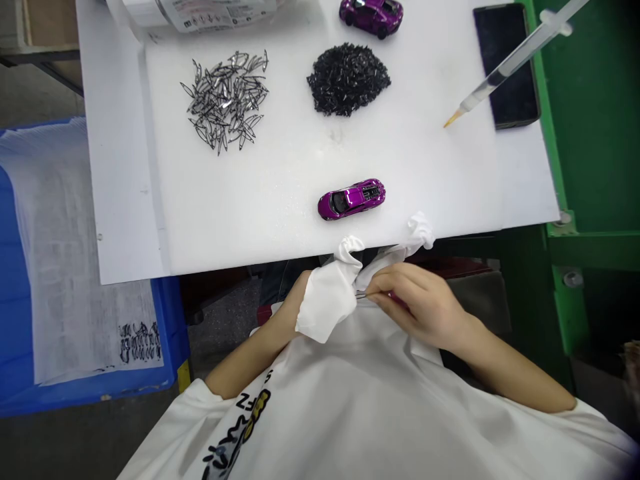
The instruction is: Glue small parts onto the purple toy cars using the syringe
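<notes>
My left hand (pixel 299 293) is mostly covered by a white cloth (pixel 327 303), so its fingers are hidden. Close beside it, my right hand (pixel 417 300) is closed, thumb and fingertips pinching a thin greyish piece (pixel 361 295) at the cloth's edge. A bit of purple shows beneath the right fingers; what it belongs to is hidden. Another twisted white cloth (pixel 420 230) runs from near the right fingers up to the table edge. Both hands are in front of my body, just below the table. On the tabletop above them lies a purple toy car (pixel 351 199).
On the white table (pixel 240 213) are a pile of clear, dark-rimmed pieces (pixel 227 100), a heap of small black parts (pixel 347 80), a second purple car (pixel 373 16) and a white container (pixel 210 13). A syringe (pixel 510 63) reaches over a phone (pixel 515 87). A blue tray (pixel 173 327) stands left.
</notes>
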A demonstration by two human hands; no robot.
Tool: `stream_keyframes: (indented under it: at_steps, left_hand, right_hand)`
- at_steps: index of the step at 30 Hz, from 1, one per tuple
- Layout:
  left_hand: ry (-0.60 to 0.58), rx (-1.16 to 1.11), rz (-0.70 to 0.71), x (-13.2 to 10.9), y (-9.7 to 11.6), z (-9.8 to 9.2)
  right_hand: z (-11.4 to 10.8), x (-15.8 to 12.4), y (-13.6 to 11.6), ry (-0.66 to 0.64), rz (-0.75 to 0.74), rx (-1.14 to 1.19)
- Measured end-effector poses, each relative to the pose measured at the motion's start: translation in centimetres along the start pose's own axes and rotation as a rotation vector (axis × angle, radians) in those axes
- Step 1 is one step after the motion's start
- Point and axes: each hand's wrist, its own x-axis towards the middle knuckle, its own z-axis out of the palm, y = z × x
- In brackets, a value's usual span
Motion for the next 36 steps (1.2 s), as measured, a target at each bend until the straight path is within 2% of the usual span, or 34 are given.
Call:
stream_keyframes:
  at_steps: [4, 5, 7, 9, 12, 14, 15, 17, 20, 26, 29, 31, 36]
  left_hand:
    - [-0.093, 0.172, 0.100, -1.2, 2.7, -1.7]
    - [-0.112, 0.268, 0.136, -1.8, 3.6, -2.4]
    - [-0.120, 0.673, 0.232, -3.2, 5.6, -3.8]
    - [-0.067, 0.855, 0.295, -4.1, 7.4, -5.1]
    - [0.148, 0.761, 0.465, -3.6, 9.2, -6.2]
    - [0.324, 0.715, 0.601, -1.9, 9.8, -6.1]
    - [0.370, 0.736, 0.654, -0.8, 10.0, -5.9]
    - [0.354, 0.823, 0.697, 1.4, 10.1, -5.4]
    - [0.323, 0.873, 0.660, 3.3, 10.2, -4.8]
    - [0.291, 0.719, 0.536, 3.7, 10.6, -5.9]
    - [0.251, 0.558, 0.458, 3.7, 10.8, -6.3]
    - [0.288, 0.453, 0.466, 3.8, 10.8, -6.0]
    - [0.495, 0.333, 0.613, 4.0, 11.0, -4.3]
  right_hand:
    - [-2.5, 0.1, 0.0, 0.177, 0.158, 0.179]
    - [-3.0, 0.3, -0.1, 0.229, 0.184, 0.214]
    - [-3.7, 0.9, -0.3, 0.293, 0.202, 0.245]
    - [-4.0, 1.8, -0.4, 0.312, 0.181, 0.260]
    - [-4.1, 3.3, -0.2, 0.311, 0.139, 0.281]
    - [-4.1, 4.3, 0.1, 0.309, 0.152, 0.283]
    - [-4.0, 4.7, 0.4, 0.305, 0.166, 0.284]
    - [-3.9, 5.6, 1.0, 0.301, 0.208, 0.302]
    - [-3.8, 7.3, 2.1, 0.282, 0.289, 0.425]
    - [-3.7, 10.3, 3.7, 0.055, 0.467, 0.725]
    - [-3.5, 10.5, 3.8, 0.053, 0.533, 0.780]
    - [-3.3, 10.4, 3.9, 0.076, 0.546, 0.810]
    - [-3.2, 10.3, 4.1, 0.082, 0.538, 0.834]
